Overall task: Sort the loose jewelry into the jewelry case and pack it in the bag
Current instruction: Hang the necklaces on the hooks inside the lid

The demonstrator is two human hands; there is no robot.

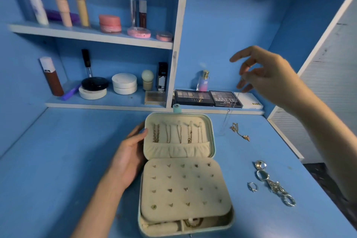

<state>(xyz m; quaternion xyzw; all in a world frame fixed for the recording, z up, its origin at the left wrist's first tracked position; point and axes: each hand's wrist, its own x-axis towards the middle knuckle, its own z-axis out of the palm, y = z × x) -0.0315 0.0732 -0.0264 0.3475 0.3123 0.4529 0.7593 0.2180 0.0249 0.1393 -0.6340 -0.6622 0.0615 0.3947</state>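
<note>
From my seat at the feed, the mint-green jewelry case (212, 141) with its cream velvet lining lies open in the middle of the blue desk (58, 160); its lid stands tilted back at the far end. Five fine chains (178, 133) hang side by side in the lid above a gathered cloth pocket; the nearer half carries a cream padded earring panel (183, 189) dotted with small studs. At the near edge, under the panel, I make out a coiled gold chain (194, 223) in a compartment.

My left hand (129, 156) holds the lid by its left edge, thumb laid on the inner rim; the fingers go behind and I cannot see them. My right hand (268, 75) is raised well above the desk to the right of the case, thumb and fingertips pinched on a thin silver chain (228, 114) that hangs down towards the desk; it is faint and blurred.

On the desk right of the lid lies a gold pendant necklace (239, 131); nearer me sit a tangle of silver rings and chain (272, 183) and, just beside it, one small silver ring (252, 187). Behind, white-edged blue shelves (116, 39) hold cosmetics; two dark eyeshadow palettes (208, 98) lie just beyond the case.
</note>
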